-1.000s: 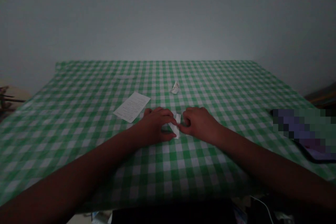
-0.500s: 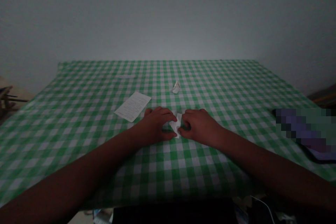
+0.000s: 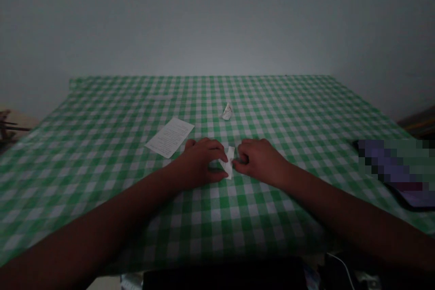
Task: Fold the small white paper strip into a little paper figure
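Note:
A small folded white paper (image 3: 228, 163) lies on the green-and-white checked tablecloth (image 3: 102, 154) in the middle of the table. My left hand (image 3: 200, 161) has its fingers curled over the paper's left side. My right hand (image 3: 258, 158) pinches the paper's right edge with fingers bent. Both hands rest on the cloth, and most of the paper is hidden between them.
A flat printed white sheet (image 3: 170, 137) lies just left of my left hand. A small crumpled or folded paper piece (image 3: 227, 112) sits farther back. A dark phone-like device (image 3: 408, 190) lies at the right edge. A pale wall stands behind the table.
The hands stay on the small paper; the fingers shift only slightly. The view has moved a little.

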The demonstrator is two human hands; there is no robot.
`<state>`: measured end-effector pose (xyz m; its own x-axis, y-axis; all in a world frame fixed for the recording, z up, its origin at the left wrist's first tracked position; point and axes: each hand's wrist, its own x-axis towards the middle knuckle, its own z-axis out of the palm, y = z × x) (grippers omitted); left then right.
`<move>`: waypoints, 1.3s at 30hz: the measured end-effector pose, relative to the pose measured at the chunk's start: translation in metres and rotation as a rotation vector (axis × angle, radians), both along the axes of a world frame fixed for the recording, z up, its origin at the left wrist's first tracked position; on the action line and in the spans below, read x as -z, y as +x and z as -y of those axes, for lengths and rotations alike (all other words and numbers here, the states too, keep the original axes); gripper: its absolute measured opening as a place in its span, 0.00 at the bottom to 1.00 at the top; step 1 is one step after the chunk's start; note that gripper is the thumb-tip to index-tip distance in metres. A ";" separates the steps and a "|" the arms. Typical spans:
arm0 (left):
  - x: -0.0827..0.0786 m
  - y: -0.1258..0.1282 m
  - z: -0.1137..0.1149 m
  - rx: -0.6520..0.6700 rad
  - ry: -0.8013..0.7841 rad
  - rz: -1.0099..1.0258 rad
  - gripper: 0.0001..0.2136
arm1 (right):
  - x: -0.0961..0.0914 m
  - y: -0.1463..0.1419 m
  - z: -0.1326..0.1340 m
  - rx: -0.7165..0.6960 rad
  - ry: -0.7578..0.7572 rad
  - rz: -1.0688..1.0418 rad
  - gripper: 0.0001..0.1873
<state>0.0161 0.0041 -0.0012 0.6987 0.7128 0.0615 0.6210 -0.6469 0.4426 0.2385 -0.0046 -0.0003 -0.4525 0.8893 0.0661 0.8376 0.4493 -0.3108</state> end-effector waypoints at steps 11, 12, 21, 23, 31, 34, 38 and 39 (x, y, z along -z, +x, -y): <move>0.003 -0.002 0.000 0.006 0.030 0.028 0.14 | 0.002 0.001 -0.008 0.044 0.032 0.002 0.17; 0.003 -0.002 0.000 0.007 0.032 0.025 0.14 | 0.000 -0.001 0.000 -0.020 0.013 0.001 0.16; -0.004 -0.002 0.002 0.020 0.004 -0.017 0.14 | 0.000 -0.005 0.018 -0.121 -0.028 -0.051 0.18; -0.003 -0.003 0.001 0.024 0.009 -0.010 0.13 | 0.002 -0.004 0.015 -0.114 -0.040 -0.073 0.17; -0.001 -0.004 0.001 0.025 0.016 -0.008 0.13 | 0.000 -0.004 0.010 -0.044 -0.036 -0.045 0.17; -0.002 -0.003 0.001 0.025 0.006 -0.006 0.13 | 0.002 0.000 -0.007 0.069 -0.019 -0.022 0.18; -0.001 -0.003 0.001 0.031 0.015 -0.008 0.14 | 0.009 0.007 -0.026 0.213 0.061 -0.009 0.19; 0.000 -0.004 0.001 0.038 0.024 -0.008 0.14 | 0.010 0.007 -0.028 0.218 0.081 -0.018 0.17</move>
